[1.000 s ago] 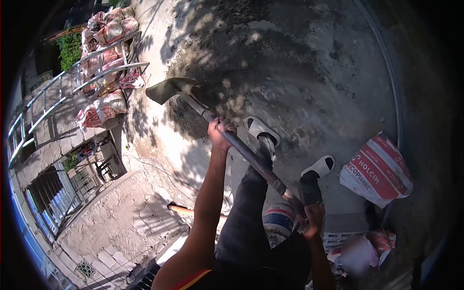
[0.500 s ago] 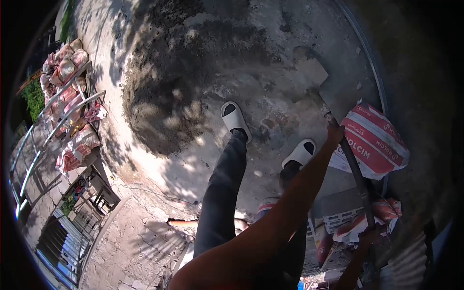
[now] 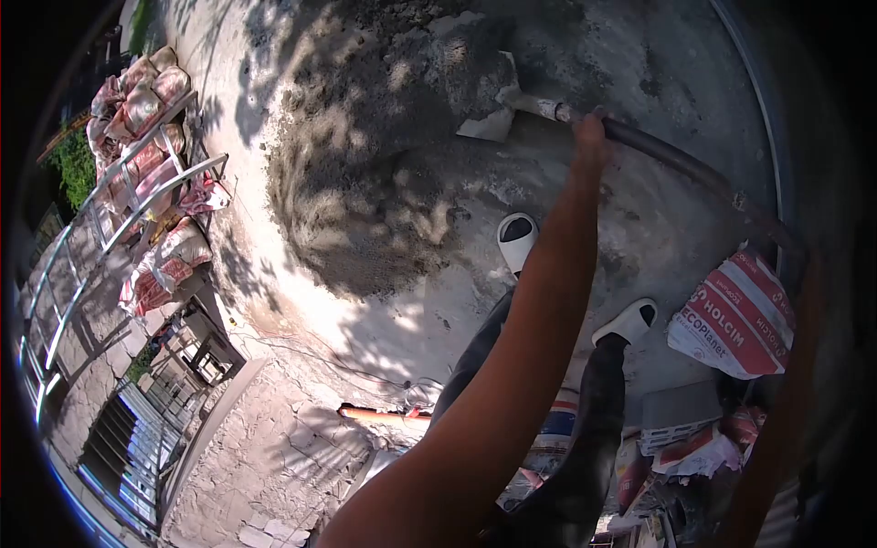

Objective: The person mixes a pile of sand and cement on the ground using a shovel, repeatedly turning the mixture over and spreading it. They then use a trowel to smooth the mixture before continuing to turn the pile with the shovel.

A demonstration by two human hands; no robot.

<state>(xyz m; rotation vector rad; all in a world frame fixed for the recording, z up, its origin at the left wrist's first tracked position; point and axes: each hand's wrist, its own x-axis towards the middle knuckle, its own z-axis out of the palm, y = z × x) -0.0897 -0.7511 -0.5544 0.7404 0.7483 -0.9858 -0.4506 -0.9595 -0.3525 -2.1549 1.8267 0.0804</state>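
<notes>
The left hand (image 3: 591, 131) has its fingers wrapped round the shovel (image 3: 649, 149), near the blade (image 3: 489, 126), which is at the right side of the dark grey heap (image 3: 365, 215) on the ground (image 3: 676, 242). The right hand (image 3: 811, 265) is by the handle's far end, too dim to tell how its fingers stand, near the red-and-white bag (image 3: 736, 315)

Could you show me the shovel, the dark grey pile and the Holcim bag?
Shovel (image 3: 660, 152): head view, on its handle.
Dark grey pile (image 3: 370, 187): head view, on its middle.
Holcim bag (image 3: 736, 316): head view, printed side.
</notes>
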